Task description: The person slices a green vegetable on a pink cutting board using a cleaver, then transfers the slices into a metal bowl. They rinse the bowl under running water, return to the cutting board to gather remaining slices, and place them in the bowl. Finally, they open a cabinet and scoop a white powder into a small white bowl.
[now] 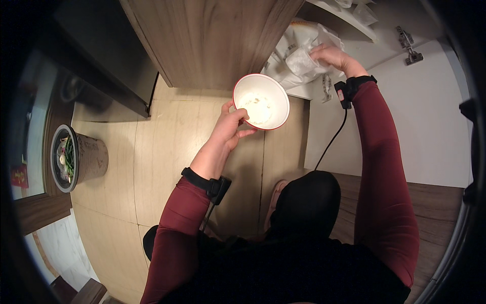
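My left hand (pixel 231 127) holds a white bowl with a red rim (pixel 281 99), thumb over the edge and fingers beneath. The bowl tilts towards me, and a few small pale bits lie at its bottom. My right hand (pixel 331 59) reaches into the open cabinet, against a white plastic bag (pixel 302 70). The fingertips are partly hidden by the bag's folds, so whether they grip it is unclear. Black straps with small devices sit on both wrists.
A white-faced cabinet door (pixel 387 125) stands open on the right, with metal hinges (pixel 412 49). A wood-grain panel (pixel 212 38) rises ahead. At left a bin (pixel 91 154) holds green scraps, near a dark appliance (pixel 110 49). Beneath me is a tiled floor (pixel 171 133).
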A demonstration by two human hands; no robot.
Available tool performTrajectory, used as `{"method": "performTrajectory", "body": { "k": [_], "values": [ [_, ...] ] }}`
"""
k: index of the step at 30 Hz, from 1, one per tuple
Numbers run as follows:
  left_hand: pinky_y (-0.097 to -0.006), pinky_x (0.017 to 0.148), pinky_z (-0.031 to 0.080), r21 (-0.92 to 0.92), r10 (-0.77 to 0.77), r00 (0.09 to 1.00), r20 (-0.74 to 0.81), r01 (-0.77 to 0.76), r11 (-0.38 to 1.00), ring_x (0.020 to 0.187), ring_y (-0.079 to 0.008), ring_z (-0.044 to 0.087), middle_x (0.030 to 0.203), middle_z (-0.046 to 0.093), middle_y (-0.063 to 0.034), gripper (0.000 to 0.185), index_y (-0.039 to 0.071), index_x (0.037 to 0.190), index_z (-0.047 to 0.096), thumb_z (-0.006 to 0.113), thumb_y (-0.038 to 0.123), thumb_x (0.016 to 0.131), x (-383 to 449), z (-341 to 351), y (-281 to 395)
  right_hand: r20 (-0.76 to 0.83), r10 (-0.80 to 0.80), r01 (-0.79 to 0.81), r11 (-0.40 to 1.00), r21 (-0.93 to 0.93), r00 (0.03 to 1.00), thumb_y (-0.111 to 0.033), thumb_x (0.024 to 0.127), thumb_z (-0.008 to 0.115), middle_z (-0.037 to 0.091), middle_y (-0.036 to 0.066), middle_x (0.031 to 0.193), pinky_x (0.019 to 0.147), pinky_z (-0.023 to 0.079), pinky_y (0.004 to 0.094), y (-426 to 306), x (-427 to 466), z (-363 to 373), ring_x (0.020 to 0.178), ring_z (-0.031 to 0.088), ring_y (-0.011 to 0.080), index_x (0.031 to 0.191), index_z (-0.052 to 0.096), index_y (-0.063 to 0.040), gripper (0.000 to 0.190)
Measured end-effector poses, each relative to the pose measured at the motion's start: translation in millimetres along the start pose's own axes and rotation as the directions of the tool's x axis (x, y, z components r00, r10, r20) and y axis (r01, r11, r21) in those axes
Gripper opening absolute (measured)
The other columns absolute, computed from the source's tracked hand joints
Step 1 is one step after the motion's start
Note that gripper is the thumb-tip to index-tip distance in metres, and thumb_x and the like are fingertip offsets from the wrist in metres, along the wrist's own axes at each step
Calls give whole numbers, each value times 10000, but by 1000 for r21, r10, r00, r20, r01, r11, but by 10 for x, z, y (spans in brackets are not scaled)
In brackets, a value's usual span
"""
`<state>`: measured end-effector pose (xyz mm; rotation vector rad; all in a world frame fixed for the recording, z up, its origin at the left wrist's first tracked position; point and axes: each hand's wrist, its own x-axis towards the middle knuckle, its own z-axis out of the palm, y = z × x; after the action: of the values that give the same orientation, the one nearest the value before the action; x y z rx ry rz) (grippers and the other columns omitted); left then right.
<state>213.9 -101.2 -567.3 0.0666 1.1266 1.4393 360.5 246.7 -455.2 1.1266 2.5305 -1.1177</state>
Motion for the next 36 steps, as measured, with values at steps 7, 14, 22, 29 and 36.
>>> {"method": "performTrajectory", "body": {
  "k": [7,14,22,29,36],
  "values": [
    [-497,861,575,-6,0,1000,1,0,1000,1194,-291,522,1329,455,-129,696,115,1426,299,586,81,793,6,-30,11,-193,-127,150,982,113,973,-298,874,613,669,36,1179,800,489,286,56,-229,-257,1019,614,157,1017,744,-92,284],
    [-521,880,557,-13,1,999,46,0,1000,1186,-298,524,1319,462,-129,670,114,1391,325,601,89,782,-9,20,11,-290,15,209,656,725,957,-274,993,454,587,78,1320,791,499,325,64,-392,-102,1109,630,206,1395,473,-91,443],
    [-525,875,562,-17,-10,999,45,10,1000,1177,-297,526,1302,473,-120,668,116,1389,338,604,85,777,-10,19,-16,-560,249,126,828,546,791,-243,1055,327,614,102,1265,721,546,323,122,-229,8,1059,677,270,1430,367,-75,413],
    [-543,896,548,-30,-9,1000,13,9,999,1167,-289,531,1298,480,-118,698,134,1416,326,595,80,774,13,19,-4,-305,426,-143,750,646,852,-207,1022,383,661,103,1172,694,580,347,473,-198,14,936,707,244,1379,429,-73,385],
    [-511,853,552,-35,-12,996,88,15,999,980,-193,531,1162,496,-99,814,121,1462,219,597,44,746,33,19,-2,-492,3,-211,906,-368,870,-132,932,489,670,181,1138,785,562,406,574,-33,263,946,690,347,1333,524,-96,404]
  ]
}}
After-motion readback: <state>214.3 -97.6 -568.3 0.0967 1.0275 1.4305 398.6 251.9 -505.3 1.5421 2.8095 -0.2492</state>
